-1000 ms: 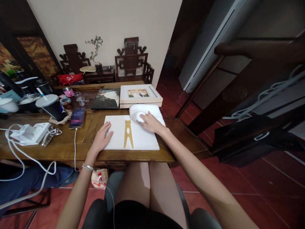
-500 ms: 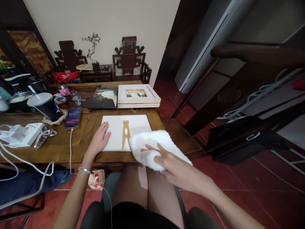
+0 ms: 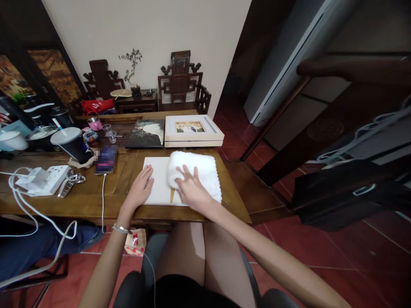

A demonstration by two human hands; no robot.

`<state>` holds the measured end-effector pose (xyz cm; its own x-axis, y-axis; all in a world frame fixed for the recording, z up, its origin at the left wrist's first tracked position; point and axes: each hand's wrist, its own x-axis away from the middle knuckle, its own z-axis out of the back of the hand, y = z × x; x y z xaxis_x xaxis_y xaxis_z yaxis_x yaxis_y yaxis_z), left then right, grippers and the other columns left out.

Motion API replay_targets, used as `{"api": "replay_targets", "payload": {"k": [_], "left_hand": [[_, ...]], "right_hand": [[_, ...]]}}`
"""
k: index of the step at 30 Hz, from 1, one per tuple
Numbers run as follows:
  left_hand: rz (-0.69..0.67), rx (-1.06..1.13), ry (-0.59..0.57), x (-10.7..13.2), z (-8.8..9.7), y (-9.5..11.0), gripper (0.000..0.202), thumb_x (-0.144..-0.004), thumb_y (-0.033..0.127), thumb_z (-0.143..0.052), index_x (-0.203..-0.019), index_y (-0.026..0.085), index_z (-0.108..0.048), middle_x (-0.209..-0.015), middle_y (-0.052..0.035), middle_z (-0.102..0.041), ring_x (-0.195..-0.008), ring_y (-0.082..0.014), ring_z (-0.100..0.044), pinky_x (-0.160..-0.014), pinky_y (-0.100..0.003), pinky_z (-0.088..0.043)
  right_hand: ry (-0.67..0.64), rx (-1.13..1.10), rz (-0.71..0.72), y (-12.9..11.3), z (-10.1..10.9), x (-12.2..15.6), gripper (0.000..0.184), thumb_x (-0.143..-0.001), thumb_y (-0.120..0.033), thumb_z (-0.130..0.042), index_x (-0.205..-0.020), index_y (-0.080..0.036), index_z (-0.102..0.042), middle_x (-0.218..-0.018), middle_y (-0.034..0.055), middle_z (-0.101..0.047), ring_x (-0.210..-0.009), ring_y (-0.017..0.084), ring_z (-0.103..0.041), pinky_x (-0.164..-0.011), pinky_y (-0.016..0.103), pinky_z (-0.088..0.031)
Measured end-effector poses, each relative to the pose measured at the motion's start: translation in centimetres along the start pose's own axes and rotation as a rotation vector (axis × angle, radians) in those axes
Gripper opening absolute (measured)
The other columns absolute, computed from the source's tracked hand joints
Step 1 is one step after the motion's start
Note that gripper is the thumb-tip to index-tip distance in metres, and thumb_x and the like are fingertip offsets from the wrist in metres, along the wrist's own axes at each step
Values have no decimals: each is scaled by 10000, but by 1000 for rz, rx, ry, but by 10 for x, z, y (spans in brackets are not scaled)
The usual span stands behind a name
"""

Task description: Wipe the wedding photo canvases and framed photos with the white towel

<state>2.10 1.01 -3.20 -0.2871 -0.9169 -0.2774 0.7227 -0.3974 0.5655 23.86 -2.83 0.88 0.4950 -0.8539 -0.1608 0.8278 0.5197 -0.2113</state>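
A flat white album-like board (image 3: 157,182) lies at the table's near edge. My left hand (image 3: 141,186) rests on its left side with the fingers stretched out, holding nothing. In my right hand (image 3: 192,190) is a fluffy white cloth (image 3: 204,171), pressed down over the right part of the board. The cloth's far end overhangs the board onto the tabletop. Only the lower tip of a gold figure (image 3: 172,196) on the board shows below the cloth; the rest is covered.
Behind the board are a white framed-picture box (image 3: 194,139) and a dark photo panel (image 3: 141,132). To the left sit a phone (image 3: 105,159) on a cable, a lidded cup (image 3: 72,145) and a power strip (image 3: 53,182). Another person's leg (image 3: 58,244) is at lower left.
My right hand has carried the cloth up and leftward from the board's near right corner onto its surface, covering most of the gold figure. My left hand stays on the board.
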Motion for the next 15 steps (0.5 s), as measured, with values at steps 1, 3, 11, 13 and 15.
{"api": "replay_targets", "payload": {"k": [1,3,11,13,15], "left_hand": [[-2,0,3,0,0,0,525,-932,349,-363,-1356,62,-478,-1481,-177,-395,-1410,-242,-313,-1172,-448,-232],[-9,-3,7,0,0,1,504,-934,342,-366,-1358,94,-482,-1484,-158,-398,-1411,-240,-311,-1170,-464,-233],[-1,-5,4,1,1,3,496,-939,336,-364,-1364,107,-479,-1489,-143,-394,-1409,-235,-318,-1175,-454,-225],[-4,4,7,0,0,2,485,-941,338,-364,-1364,136,-484,-1488,-120,-403,-1407,-228,-321,-1174,-457,-227],[-6,11,12,0,0,1,480,-939,340,-365,-1358,146,-493,-1482,-111,-416,-1404,-227,-329,-1173,-451,-233]], "right_hand": [[-10,2,53,-7,1,15,317,-787,-18,-462,-1045,-59,-641,-1461,265,-370,-1399,435,-209,-1079,705,-150],[-34,-14,159,-18,6,44,298,-760,-6,-479,-966,-89,-678,-1474,239,-366,-1408,421,-191,-1101,691,-141],[-142,-190,356,16,23,39,379,-684,52,-431,-952,-104,-649,-1426,195,-461,-1422,278,-234,-1157,562,-194],[-92,-160,293,28,17,12,381,-730,39,-424,-1023,-95,-629,-1415,202,-472,-1416,294,-251,-1142,585,-199],[-52,-93,216,32,10,-16,376,-781,7,-415,-1091,-81,-609,-1418,215,-462,-1410,323,-261,-1116,613,-218]]}}
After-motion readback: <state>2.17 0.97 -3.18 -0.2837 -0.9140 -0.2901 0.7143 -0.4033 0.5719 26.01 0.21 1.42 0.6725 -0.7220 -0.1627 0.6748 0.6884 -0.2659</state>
